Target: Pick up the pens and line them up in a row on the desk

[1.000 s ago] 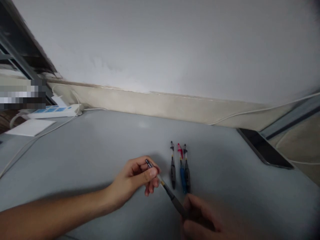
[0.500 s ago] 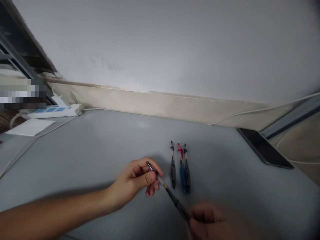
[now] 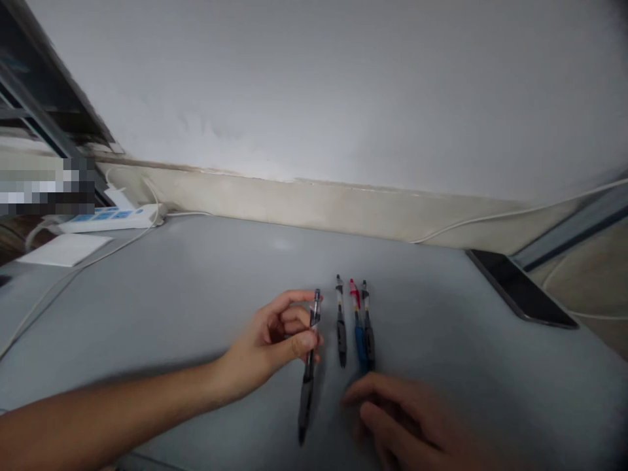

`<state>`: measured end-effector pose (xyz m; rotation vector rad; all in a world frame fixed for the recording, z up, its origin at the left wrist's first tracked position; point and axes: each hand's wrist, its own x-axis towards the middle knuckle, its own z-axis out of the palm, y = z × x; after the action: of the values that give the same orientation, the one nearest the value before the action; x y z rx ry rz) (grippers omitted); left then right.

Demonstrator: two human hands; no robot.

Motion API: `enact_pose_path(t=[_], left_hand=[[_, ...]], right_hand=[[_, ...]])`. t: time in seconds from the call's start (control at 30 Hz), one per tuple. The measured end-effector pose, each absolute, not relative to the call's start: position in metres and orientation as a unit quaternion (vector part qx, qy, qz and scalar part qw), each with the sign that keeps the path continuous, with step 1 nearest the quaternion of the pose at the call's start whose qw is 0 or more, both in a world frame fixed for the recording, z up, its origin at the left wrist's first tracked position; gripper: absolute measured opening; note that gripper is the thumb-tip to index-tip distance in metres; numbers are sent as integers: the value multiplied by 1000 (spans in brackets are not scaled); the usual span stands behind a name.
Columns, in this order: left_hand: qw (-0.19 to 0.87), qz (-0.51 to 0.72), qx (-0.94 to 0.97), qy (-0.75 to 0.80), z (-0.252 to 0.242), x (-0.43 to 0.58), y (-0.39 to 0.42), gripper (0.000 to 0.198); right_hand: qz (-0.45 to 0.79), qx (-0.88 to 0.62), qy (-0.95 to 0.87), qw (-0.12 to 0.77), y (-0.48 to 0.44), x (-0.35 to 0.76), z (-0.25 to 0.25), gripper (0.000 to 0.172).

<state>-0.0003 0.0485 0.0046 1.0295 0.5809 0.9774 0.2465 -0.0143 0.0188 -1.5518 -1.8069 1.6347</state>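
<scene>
Between thumb and fingers, my left hand (image 3: 282,337) holds a black retractable pen (image 3: 306,399) with a clear upper barrel, its tip pointing down toward me. Just right of it, a similar black-grip pen (image 3: 341,327) lies on the grey table (image 3: 196,294). Beside that one, a pen with a red top and blue grip (image 3: 360,327) lies close against another black-grip pen (image 3: 368,333). My right hand (image 3: 397,415), slightly blurred, is near the lower ends of these two pens. Its fingers are apart with nothing seen between them.
A dark smartphone (image 3: 520,288) lies at the table's right edge. At the back left sits a white power strip (image 3: 112,217) with cables, and a flat white piece (image 3: 66,250) in front of it. A wall (image 3: 314,98) rises behind the table.
My right hand has let go of the held pen's lower end and shifted up toward the lying pens. In my left hand the pen has swung from slanted to nearly upright in view.
</scene>
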Motion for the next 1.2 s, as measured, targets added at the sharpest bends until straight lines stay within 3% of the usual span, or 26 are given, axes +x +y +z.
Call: enact_pose_path(t=[0.13,0.4,1.03,1.2], left_hand=[[713,437,477,269,5,-1,50,59],[717,430,462,295,2,-1,50,45],[721,446,436,303,1,1,52,45],[714,452,447,293,2,1,52,53]], right_hand=[[574,-519,-622,117,-9,243,26,34],[588,-511,-616,117,-9,240,29,31],[596,-507,-613,107,-9,243,26,29],[584,-518,-615,108,-12,245,25,27]])
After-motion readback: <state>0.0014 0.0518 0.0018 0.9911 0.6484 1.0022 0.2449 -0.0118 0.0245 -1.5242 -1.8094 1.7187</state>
